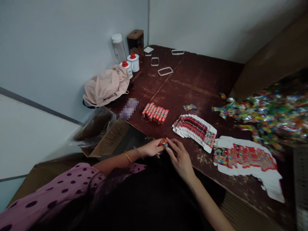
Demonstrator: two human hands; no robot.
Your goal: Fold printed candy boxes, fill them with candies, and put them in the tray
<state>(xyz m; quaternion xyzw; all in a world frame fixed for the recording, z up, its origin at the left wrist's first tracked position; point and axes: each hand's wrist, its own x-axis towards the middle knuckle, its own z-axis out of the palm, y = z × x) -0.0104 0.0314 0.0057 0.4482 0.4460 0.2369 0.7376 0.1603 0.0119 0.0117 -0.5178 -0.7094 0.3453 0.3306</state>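
Note:
Just in front of the table edge, my left hand [152, 148] grips a small red printed box [164, 142] between thumb and fingers. My right hand [180, 157] pinches the other end of the same box with its fingertips. Past the hands, a row of small red boxes [155, 113] stands side by side on the table. A fanned stack of flat cartons [194, 130] lies to the right of it, and a second spread of flat cartons [245, 157] is further right. One wrapped candy [189, 107] lies alone behind the first stack.
A big heap of wrapped candies [271, 115] covers the right side, against a brown cardboard sheet [269, 54]. At the left are a pink cloth bag [107, 85], lidded mugs [133, 62], a jug [118, 48] and an open carton [108, 138]. White frames [165, 71] lie at the back.

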